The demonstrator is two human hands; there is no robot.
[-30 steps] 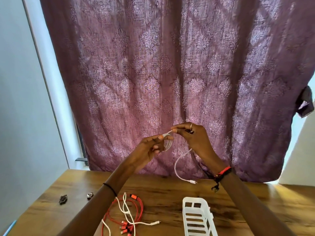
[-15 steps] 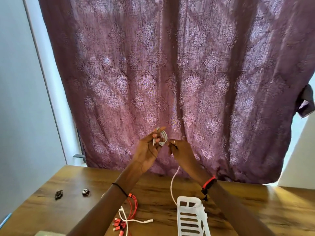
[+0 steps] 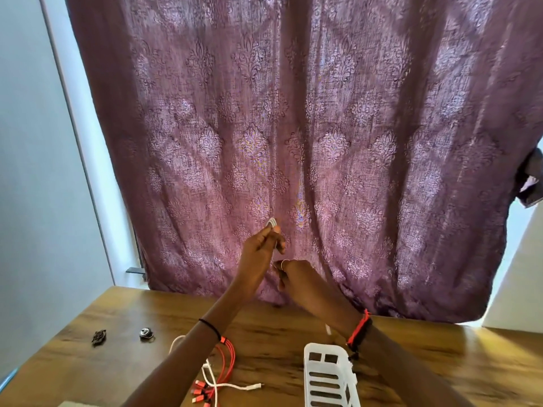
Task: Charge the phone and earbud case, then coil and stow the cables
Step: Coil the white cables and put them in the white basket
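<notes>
View from a head-worn camera looking down over a wooden counter (image 3: 440, 365) that stands against a patterned purple curtain (image 3: 308, 127). A person's two bare arms reach forward above the counter. The left hand (image 3: 260, 254) is raised in front of the curtain, its grip closed on a small coil of white cable (image 3: 271, 222), whose loops stick out above the fingertips. The right hand (image 3: 296, 279) sits just below and beside it, fingers curled in. The cable's plug end (image 3: 327, 329) dangles in the air just under that wrist, so this grip appears to pinch the loose tail, though the strand inside the fingers is hidden. On the counter below the left forearm lies a red multi-plug cable (image 3: 227, 355), uncoiled, with a second white lead (image 3: 235, 386) lying loose across it. A white slotted basket (image 3: 329, 377) stands near the front edge, under the right forearm; what it holds cannot be seen. Two small dark objects (image 3: 99, 337) lie well apart from the cables at the left. No phone or earbud case is in view, so the charging part cannot be judged. The coiling looks nearly done for this one cable. The two on the counter remain to be coiled, and all of them remain to be stowed, probably in the basket.
</notes>
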